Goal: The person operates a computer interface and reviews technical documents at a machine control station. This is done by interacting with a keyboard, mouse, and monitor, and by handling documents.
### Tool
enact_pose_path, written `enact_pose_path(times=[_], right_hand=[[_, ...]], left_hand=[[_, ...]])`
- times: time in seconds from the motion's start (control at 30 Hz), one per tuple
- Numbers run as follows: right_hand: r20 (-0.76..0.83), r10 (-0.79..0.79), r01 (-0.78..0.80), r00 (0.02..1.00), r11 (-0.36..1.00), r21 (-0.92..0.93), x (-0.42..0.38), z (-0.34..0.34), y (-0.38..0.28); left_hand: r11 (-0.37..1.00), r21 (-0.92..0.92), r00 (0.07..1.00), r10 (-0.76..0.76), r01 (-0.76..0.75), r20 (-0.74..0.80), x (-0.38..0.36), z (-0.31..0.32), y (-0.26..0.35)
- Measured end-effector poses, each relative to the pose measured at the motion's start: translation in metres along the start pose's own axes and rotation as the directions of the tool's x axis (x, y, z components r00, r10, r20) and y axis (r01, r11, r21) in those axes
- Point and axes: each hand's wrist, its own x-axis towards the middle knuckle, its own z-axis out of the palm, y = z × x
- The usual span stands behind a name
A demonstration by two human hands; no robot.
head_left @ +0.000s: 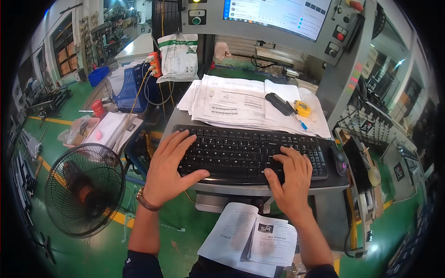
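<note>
A black keyboard (222, 157) lies along the front of a grey desk, with both hands resting on it. My left hand (169, 167) covers its left end, fingers spread over the keys and thumb along the lower edge; a watch or bracelet (147, 200) circles that wrist. On the right part of the keys sits my right hand (293, 178), its fingers slightly bent and apart, with nothing held. A black mouse (338, 161) is just right of the keyboard. Above the desk, a lit monitor (278, 16) shows a window with text and small pictures.
Behind the keyboard lie stacked printed sheets (232, 99), with a yellow tape measure (302, 109), a black tool (279, 104) and a blue-tipped pen (302, 124). Open papers (232, 236) rest on my lap. A fan (85, 190) stands at left, near a blue basket (134, 88).
</note>
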Motion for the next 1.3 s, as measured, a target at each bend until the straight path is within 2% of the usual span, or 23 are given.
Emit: enact_pose_path(times=[0.37,0.6,0.7,0.97,1.17,1.3], right_hand=[[0.06,-0.004,0.002,0.998,1.0,0.029,0.002,-0.003,-0.007],[0.104,-0.079,0.069,0.991,0.993,0.101,0.007,0.004,-0.026],[0.134,-0.131,0.114,0.982,0.985,0.126,0.013,0.007,-0.037],[0.16,-0.252,0.234,0.955,0.965,0.12,0.017,0.016,-0.054],[0.124,-0.104,0.091,0.987,0.99,0.108,0.02,0.014,-0.041],[0.111,-0.081,0.072,0.991,0.994,0.085,0.023,0.014,-0.035]], left_hand=[[1.0,0.014,1.0,-0.014,0.014,0.003,0.0,0.0,0.001],[0.999,0.025,0.999,-0.033,0.033,0.001,-0.003,0.002,0.0],[0.997,0.067,0.996,-0.023,0.028,-0.082,-0.007,0.005,0.001],[0.998,-0.04,0.988,-0.047,0.042,-0.147,-0.011,0.005,-0.003],[0.999,-0.024,0.991,-0.024,0.021,-0.129,-0.011,0.005,-0.005],[1.0,0.014,0.993,0.0,0.001,-0.119,-0.011,0.005,-0.005]])
